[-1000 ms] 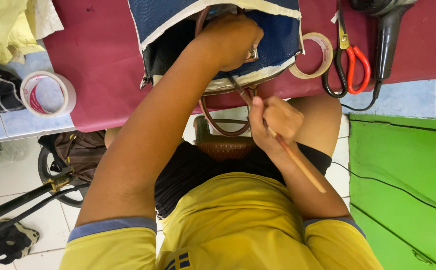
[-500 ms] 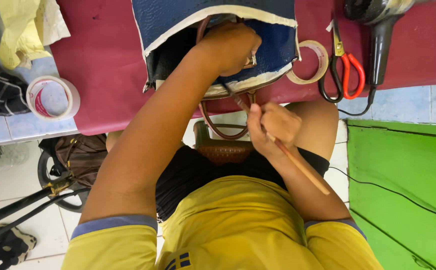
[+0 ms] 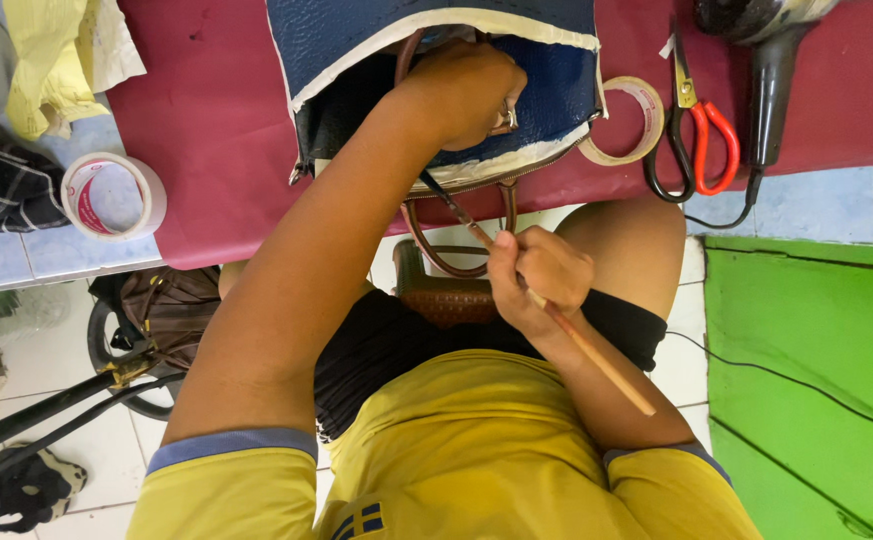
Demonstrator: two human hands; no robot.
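A dark blue handbag (image 3: pixel 356 45) with pale edges lies open on a maroon table (image 3: pixel 216 130). My left hand (image 3: pixel 471 90) grips the bag's front edge, fingers closed over it. My right hand (image 3: pixel 536 280) holds a thin wooden-handled brush (image 3: pixel 596 355) like a pencil. The brush tip (image 3: pixel 436 190) touches the bag's lower rim, beside the brown handle loop (image 3: pixel 426 240) that hangs over the table edge.
Red-handled scissors (image 3: pixel 701 140), a roll of tape (image 3: pixel 636 120) and a dark hair dryer (image 3: pixel 771 70) lie right of the bag. Another tape roll (image 3: pixel 111 195) sits at the left edge. Bags and a black stand (image 3: pixel 76 395) are on the tiled floor; a green surface (image 3: pixel 816 350) is at right.
The view has shifted slightly. My right hand has slid the brush a little along the bag's lower rim. My left hand keeps its grip on the bag.
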